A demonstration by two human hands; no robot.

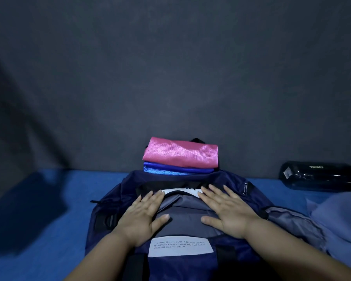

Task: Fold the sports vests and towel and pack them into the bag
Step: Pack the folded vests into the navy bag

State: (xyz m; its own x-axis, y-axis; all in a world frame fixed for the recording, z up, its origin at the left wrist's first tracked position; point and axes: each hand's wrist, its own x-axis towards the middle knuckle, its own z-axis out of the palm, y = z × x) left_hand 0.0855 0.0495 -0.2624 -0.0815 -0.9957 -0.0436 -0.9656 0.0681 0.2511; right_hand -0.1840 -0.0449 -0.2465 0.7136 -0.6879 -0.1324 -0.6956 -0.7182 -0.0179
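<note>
A navy bag (114,199) lies on the blue surface in front of me, its grey-lined mouth (182,211) facing up. My left hand (144,216) and my right hand (225,209) press flat on either side of that opening, fingers straight. A white label (180,247) with small print sits on the bag below my hands. Behind the bag, a folded pink vest (180,153) tops a stack with folded blue vests (176,169) under it.
A dark bottle (320,175) lies on its side at the far right. A pale blue cloth (338,216) is crumpled at the right edge. A dark grey wall rises close behind the blue surface (39,220).
</note>
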